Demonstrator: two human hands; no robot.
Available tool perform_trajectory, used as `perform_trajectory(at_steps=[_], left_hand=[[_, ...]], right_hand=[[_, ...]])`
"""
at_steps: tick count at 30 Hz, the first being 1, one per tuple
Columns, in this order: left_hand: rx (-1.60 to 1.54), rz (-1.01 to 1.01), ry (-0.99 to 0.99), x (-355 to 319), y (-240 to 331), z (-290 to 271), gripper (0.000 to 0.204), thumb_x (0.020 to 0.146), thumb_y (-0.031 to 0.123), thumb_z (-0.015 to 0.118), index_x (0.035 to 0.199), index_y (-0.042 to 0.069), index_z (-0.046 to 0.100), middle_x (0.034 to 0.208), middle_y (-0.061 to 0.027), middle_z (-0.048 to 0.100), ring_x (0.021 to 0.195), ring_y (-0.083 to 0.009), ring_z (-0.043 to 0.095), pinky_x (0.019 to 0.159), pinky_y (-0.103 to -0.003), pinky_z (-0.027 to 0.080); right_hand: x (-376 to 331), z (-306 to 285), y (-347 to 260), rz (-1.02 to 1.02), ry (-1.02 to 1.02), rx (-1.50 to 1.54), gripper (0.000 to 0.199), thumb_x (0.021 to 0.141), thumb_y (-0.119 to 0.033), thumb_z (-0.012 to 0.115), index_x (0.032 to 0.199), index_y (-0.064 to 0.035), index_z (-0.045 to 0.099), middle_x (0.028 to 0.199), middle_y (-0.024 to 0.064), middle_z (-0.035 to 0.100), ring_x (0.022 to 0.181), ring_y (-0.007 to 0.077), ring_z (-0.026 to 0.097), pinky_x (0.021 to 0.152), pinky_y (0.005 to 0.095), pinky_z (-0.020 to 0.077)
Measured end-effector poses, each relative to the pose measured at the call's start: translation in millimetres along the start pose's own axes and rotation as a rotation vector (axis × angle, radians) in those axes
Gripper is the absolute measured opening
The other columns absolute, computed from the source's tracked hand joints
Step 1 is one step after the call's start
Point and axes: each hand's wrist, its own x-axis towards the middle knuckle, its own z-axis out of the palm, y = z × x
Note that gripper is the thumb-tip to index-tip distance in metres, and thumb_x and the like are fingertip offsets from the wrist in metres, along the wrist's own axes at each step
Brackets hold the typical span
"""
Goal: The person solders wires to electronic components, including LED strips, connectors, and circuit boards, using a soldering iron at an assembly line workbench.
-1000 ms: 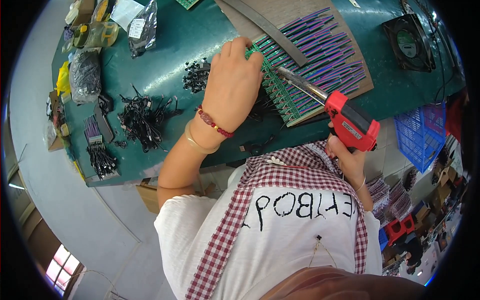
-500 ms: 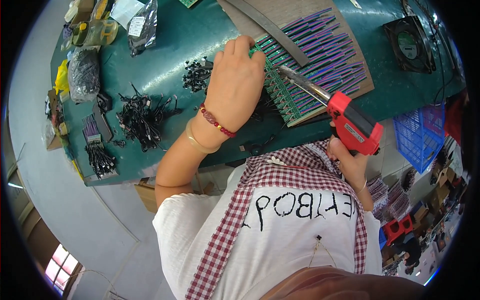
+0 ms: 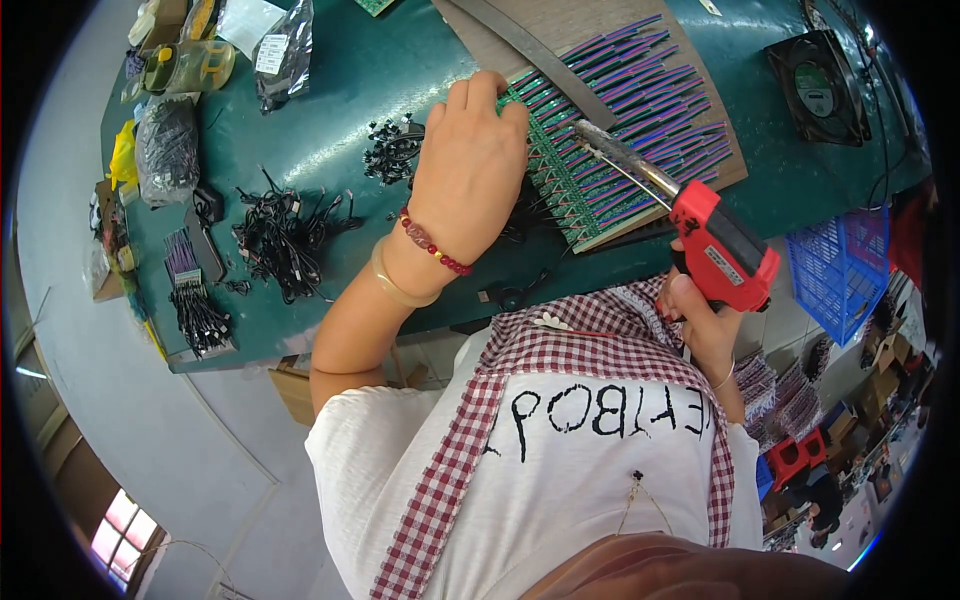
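While bent, left fingers (image 3: 485, 92) at boards (image 3: 556, 178)

Two hands (image 3: 470, 165) (image 3: 708, 328), one soldering gun (image 3: 722, 250)

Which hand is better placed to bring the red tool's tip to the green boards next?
Probably the right hand: it grips the red tool, whose metal tip extends over the wires near the green boards. The left hand is at the boards' far end, with no tool visible in it.

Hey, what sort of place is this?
Probably an electronics assembly workshop: there's a red soldering gun in the right hand, green circuit boards with thin wires, and a tangle of black cables.
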Motion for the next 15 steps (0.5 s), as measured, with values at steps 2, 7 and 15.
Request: perform_trajectory(at_steps=[2,7,15], left_hand=[[0.001,-0.007,-0.001,-1,0,0,0.012,0.07,0.004,0.063,0.079,0.0,0.055,0.106,-0.0131,0.052,0.094,-0.0306,0.05,0.079,-0.039,0.043],[-0.006,-0.023,-0.009,-7,7,-8,0.014,0.071,0.004,0.063,0.083,-0.001,0.056,0.106,-0.0148,0.051,0.095,-0.0316,0.05,0.081,-0.039,0.043],[-0.333,-0.069,-0.206,-66,28,-41,0.031,0.074,0.004,0.062,0.104,0.0,0.057,0.117,-0.0152,0.053,0.114,-0.0315,0.048,0.099,-0.042,0.037]], right_hand=[[1,-1,-1,-0.018,-0.003,-0.001,0.034,0.084,-0.003,0.054,0.116,0.0058,0.045,0.064,0.0058,0.048,0.05,0.0103,0.043,0.048,0.0239,0.0374],[1,-2,-3,-0.037,0.019,0.042,0.035,0.084,-0.005,0.054,0.116,0.0062,0.044,0.062,0.0059,0.047,0.05,0.0102,0.042,0.047,0.024,0.0368],[15,10,-24,-0.079,0.051,0.182,0.033,0.084,-0.007,0.053,0.112,0.0057,0.043,0.06,0.0054,0.043,0.047,0.0096,0.038,0.043,0.0237,0.0343]])
